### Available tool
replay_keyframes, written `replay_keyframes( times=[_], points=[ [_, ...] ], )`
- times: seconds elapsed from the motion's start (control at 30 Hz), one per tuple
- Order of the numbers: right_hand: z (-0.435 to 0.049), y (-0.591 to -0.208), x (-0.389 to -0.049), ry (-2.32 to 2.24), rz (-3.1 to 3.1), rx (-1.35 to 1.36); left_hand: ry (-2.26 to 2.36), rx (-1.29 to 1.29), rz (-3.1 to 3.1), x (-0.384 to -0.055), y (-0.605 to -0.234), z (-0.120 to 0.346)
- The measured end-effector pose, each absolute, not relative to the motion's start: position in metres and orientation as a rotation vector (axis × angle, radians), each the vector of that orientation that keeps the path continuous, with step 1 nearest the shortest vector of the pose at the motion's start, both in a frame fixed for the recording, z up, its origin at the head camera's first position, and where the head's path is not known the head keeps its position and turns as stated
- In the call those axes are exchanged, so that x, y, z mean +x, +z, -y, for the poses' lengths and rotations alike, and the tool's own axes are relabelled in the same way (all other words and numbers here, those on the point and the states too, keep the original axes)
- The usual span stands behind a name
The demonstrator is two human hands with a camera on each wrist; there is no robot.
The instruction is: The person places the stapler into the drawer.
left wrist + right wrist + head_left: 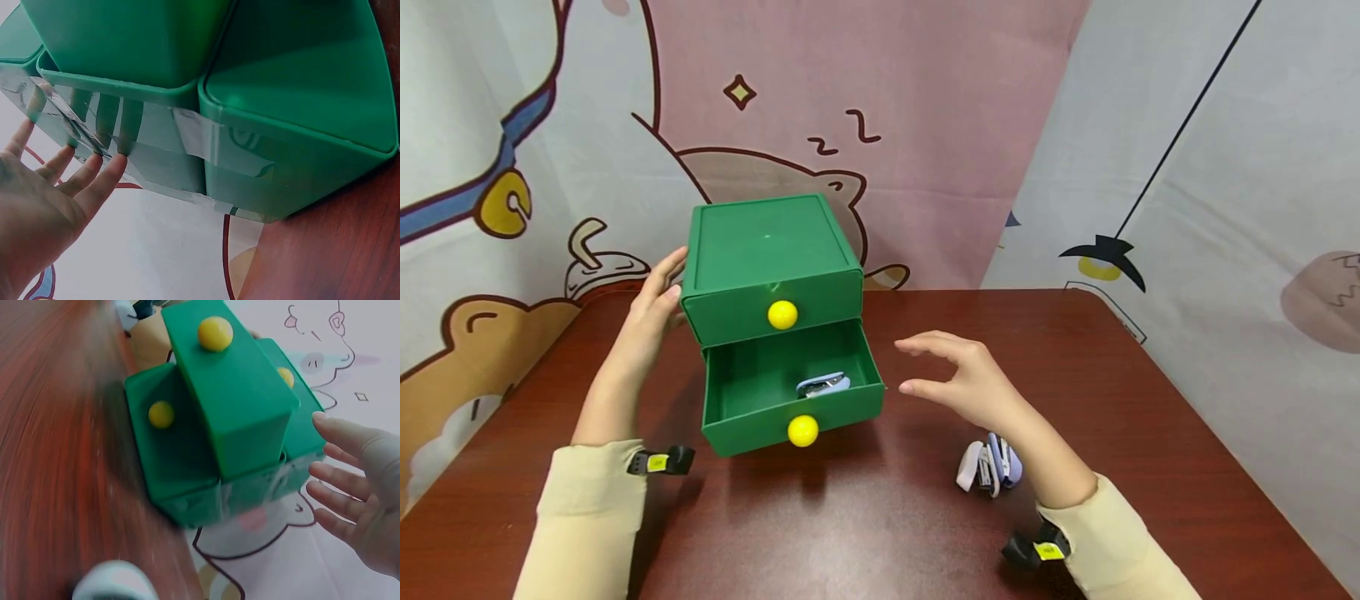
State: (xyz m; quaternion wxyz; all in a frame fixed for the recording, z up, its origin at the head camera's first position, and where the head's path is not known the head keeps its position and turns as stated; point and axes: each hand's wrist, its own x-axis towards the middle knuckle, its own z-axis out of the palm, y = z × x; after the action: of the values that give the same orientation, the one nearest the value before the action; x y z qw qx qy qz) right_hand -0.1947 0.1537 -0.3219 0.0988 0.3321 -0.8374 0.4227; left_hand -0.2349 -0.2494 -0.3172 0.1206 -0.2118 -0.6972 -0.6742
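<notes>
A green drawer cabinet (767, 242) with yellow round knobs stands on the table. Its middle drawer (752, 432) is pulled out, and inside lies a small light-blue stapler (823, 384). My left hand (651, 308) has its straight fingers against the cabinet's left side, where clear tape (200, 134) shows in the left wrist view. To the right of the pulled-out drawer my right hand (966, 375) hovers, fingers and thumb spread apart with nothing between them. The lowest drawer is mostly hidden from the head view; its knob (161, 415) shows in the right wrist view.
Near my right forearm, a white stapler (972, 465) and a light-blue one (1011, 467) lie close together on the brown table (880, 533). A patterned curtain (955, 125) hangs behind the table's far edge and along both sides.
</notes>
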Motion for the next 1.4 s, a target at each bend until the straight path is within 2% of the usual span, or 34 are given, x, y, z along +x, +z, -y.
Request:
replay_keyframes(
  times=[0.5,0.83,1.4],
  points=[
    [-0.225,-0.350,-0.204,1.101,2.661,0.915,-1.979,-0.626,2.018,-0.236,-0.316,0.248],
    [-0.263,-0.378,-0.211,1.209,2.775,0.883,-1.969,-0.617,2.032,-0.236,-0.317,0.249],
    [-0.284,-0.404,-0.221,1.093,2.938,0.825,-1.941,-0.607,2.075,-0.235,-0.318,0.251]
  ],
)
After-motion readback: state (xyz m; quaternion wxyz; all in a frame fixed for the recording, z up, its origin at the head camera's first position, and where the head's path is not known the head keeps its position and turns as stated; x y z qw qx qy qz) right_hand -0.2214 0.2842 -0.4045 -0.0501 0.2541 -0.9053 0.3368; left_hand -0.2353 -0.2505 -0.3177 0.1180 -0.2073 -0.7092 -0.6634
